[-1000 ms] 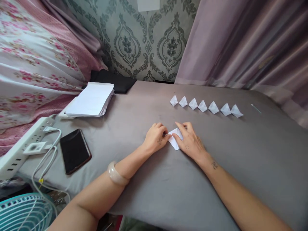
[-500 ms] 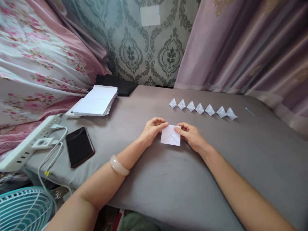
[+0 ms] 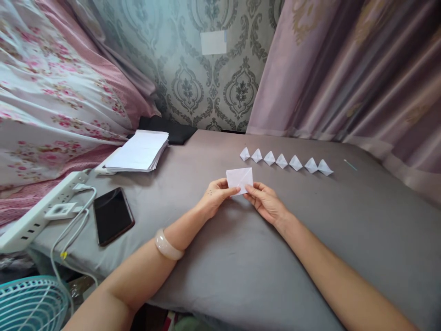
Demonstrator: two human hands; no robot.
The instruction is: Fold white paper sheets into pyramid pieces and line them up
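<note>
A small folded white paper (image 3: pixel 240 178), nearly square with diagonal creases, is held up between my two hands above the grey-covered surface. My left hand (image 3: pixel 219 196) pinches its lower left part, thumb on the near face and fingers behind. At the lower right edge, my right hand (image 3: pixel 265 201) grips the same paper between thumb and fingers. Beyond the hands stands a row of several folded white paper pieces (image 3: pixel 282 161), pointed at the top.
On the left lie a stack of white paper (image 3: pixel 137 151), a black phone (image 3: pixel 113 216) and a white power strip (image 3: pixel 44 209) with cables. A fan (image 3: pixel 32 303) is at the lower left. A thin greenish stick (image 3: pixel 350 164) lies at the right.
Both hands have shifted from the paper's upper corners to its lower edge, and the paper now rises above the thumbs. The camera view has tilted slightly upward.
</note>
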